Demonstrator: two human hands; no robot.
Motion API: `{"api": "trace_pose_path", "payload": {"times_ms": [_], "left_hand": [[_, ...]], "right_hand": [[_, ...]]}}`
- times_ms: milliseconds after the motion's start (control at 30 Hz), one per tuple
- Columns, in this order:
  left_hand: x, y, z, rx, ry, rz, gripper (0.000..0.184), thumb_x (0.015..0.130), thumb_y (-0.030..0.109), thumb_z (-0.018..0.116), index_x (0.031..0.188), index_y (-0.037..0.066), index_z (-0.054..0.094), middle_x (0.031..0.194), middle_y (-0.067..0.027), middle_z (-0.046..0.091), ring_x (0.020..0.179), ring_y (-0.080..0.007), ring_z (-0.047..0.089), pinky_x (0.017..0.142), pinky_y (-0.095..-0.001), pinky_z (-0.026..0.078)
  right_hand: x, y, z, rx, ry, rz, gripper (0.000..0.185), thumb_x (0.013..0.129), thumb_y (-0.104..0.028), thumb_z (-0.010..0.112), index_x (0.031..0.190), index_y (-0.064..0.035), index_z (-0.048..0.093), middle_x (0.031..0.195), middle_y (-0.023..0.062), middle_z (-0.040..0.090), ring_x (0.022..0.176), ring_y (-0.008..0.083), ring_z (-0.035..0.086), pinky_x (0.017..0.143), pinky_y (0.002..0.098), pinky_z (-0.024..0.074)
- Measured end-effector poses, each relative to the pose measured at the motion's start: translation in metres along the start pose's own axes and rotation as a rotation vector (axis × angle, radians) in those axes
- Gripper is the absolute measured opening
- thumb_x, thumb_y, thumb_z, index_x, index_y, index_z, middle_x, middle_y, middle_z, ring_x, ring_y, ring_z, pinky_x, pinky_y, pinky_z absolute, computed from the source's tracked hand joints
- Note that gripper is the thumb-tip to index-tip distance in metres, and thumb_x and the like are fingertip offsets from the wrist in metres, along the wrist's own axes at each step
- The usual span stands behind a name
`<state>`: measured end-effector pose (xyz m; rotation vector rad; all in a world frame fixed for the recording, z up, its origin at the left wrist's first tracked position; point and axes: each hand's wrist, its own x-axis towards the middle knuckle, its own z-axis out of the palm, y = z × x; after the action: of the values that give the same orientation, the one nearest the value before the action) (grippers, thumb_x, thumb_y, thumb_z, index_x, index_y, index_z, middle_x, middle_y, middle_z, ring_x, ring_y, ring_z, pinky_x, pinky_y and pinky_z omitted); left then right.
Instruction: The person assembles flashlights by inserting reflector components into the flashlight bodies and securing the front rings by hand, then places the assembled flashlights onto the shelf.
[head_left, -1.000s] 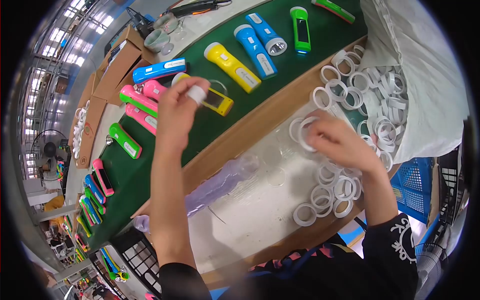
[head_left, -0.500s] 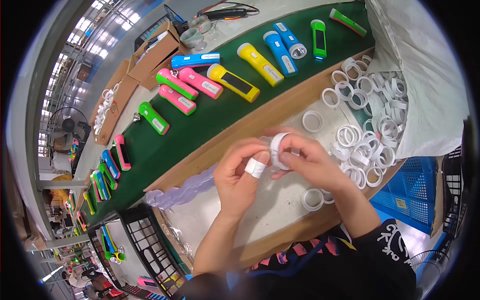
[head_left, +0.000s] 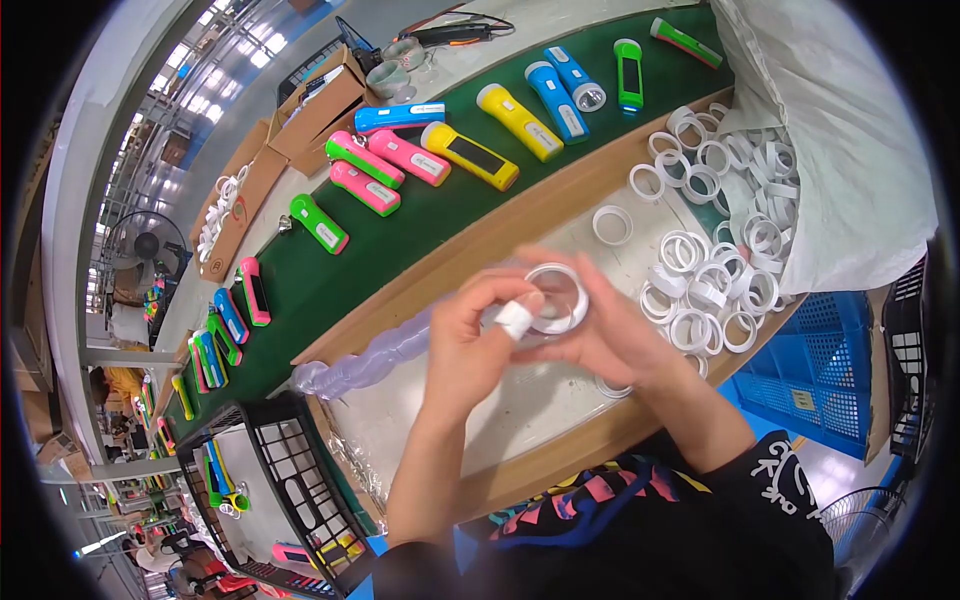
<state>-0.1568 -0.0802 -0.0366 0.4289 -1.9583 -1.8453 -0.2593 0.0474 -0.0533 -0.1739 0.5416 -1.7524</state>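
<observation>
A white ring (head_left: pixel 578 312) with a clear disc in it is held between my two hands above the tray. My left hand (head_left: pixel 470 335) has a white wrap on its thumb, which presses at the ring's left edge. My right hand (head_left: pixel 610 335) curves round the ring's right side with its thumb and fingers. Beneath the hands lies a white-bottomed tray with a wooden rim (head_left: pixel 470 240). A single white ring (head_left: pixel 612 225) rests on it, and a pile of rings (head_left: pixel 705 285) is to the right.
Colored flashlights, among them a yellow one (head_left: pixel 520 122), lie on the green belt (head_left: pixel 390 245). A rolled purple plastic film (head_left: pixel 370 365) lies along the tray. A black crate (head_left: pixel 300 480) stands at lower left, a blue crate (head_left: pixel 810 370) at right, below a white sack (head_left: pixel 850 170).
First apart, my hands came together over the tray with a white ring. Since half a second ago the ring has turned its open face toward the camera.
</observation>
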Motion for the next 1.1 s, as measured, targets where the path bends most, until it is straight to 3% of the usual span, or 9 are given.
{"api": "trace_pose_path", "payload": {"times_ms": [167,367,533,667,733,833,933,1033,1100], "left_hand": [[-0.004,0.000,0.011,0.141,0.084,0.045,0.011,0.079,0.007,0.065,0.089,0.005,0.066,0.107,-0.0095,0.056,0.098,-0.0219,0.053,0.088,-0.0325,0.040],[0.004,-0.005,0.025,0.331,0.107,0.077,0.011,0.081,0.007,0.063,0.090,0.004,0.068,0.106,-0.0135,0.050,0.097,-0.0244,0.052,0.073,-0.0336,0.048],[0.027,-0.020,0.027,0.808,0.042,0.429,0.027,0.066,0.001,0.065,0.090,0.010,0.071,0.100,-0.0167,0.051,0.093,-0.0319,0.049,0.078,-0.0405,0.042],[0.046,-0.021,0.035,0.602,-0.091,0.254,0.030,0.068,0.001,0.066,0.096,0.011,0.070,0.101,-0.0144,0.051,0.097,-0.0297,0.050,0.079,-0.0426,0.043],[0.054,-0.010,0.050,0.061,-0.056,-0.321,0.036,0.069,0.001,0.068,0.104,0.012,0.067,0.106,-0.0120,0.050,0.101,-0.0257,0.050,0.083,-0.0403,0.045],[0.080,-0.031,0.035,0.129,-0.138,0.054,0.061,0.071,-0.002,0.070,0.127,0.010,0.051,0.111,-0.0088,0.049,0.095,-0.0149,0.054,0.083,-0.0271,0.046],[0.164,-0.039,-0.013,0.558,0.074,0.084,0.048,0.079,0.006,0.066,0.124,0.008,0.050,0.107,-0.0036,0.056,0.090,-0.0150,0.055,0.079,-0.0271,0.046],[0.258,-0.081,-0.079,1.489,0.164,0.294,0.052,0.077,0.006,0.061,0.127,0.010,0.046,0.124,-0.0115,0.050,0.108,-0.0281,0.053,0.087,-0.0373,0.045],[0.307,-0.104,-0.108,1.690,0.129,0.248,0.060,0.075,0.007,0.060,0.132,0.015,0.041,0.133,-0.0106,0.044,0.121,-0.0310,0.043,0.097,-0.0422,0.038]], "right_hand": [[0.003,0.002,-0.001,0.041,-0.005,-0.039,0.045,0.100,-0.037,0.029,0.135,-0.0099,0.037,0.115,0.0072,0.053,0.100,0.0240,0.057,0.088,0.0406,0.0493],[0.004,0.007,-0.013,0.128,0.037,-0.057,0.043,0.100,-0.036,0.029,0.133,-0.0107,0.040,0.114,0.0075,0.053,0.104,0.0195,0.054,0.087,0.0391,0.0479],[0.012,0.007,-0.031,0.282,0.193,-0.044,0.038,0.098,-0.038,0.032,0.119,-0.0106,0.049,0.106,0.0029,0.056,0.091,0.0144,0.053,0.071,0.0322,0.0442],[0.013,-0.008,-0.039,0.319,0.122,-0.106,0.036,0.098,-0.037,0.031,0.108,-0.0107,0.053,0.092,0.0026,0.060,0.085,0.0155,0.054,0.069,0.0304,0.0429],[0.012,-0.012,-0.037,0.394,0.153,-0.081,0.037,0.098,-0.036,0.030,0.104,-0.0083,0.054,0.091,0.0041,0.060,0.082,0.0164,0.055,0.068,0.0301,0.0425],[0.011,-0.020,-0.038,0.575,0.229,-0.027,0.042,0.098,-0.037,0.030,0.107,-0.0027,0.053,0.099,0.0132,0.062,0.076,0.0196,0.055,0.068,0.0326,0.0421],[0.012,-0.023,-0.038,0.382,0.286,-0.077,0.044,0.096,-0.045,0.030,0.097,-0.0079,0.053,0.104,0.0221,0.060,0.074,0.0216,0.058,0.063,0.0327,0.0445],[0.011,-0.016,-0.038,0.373,0.301,-0.088,0.047,0.096,-0.047,0.030,0.103,-0.0061,0.053,0.103,0.0223,0.060,0.078,0.0239,0.060,0.065,0.0328,0.0467],[0.010,-0.012,-0.043,0.375,0.258,-0.071,0.044,0.096,-0.047,0.030,0.107,-0.0097,0.051,0.104,0.0223,0.059,0.081,0.0256,0.060,0.067,0.0341,0.0475]]}}
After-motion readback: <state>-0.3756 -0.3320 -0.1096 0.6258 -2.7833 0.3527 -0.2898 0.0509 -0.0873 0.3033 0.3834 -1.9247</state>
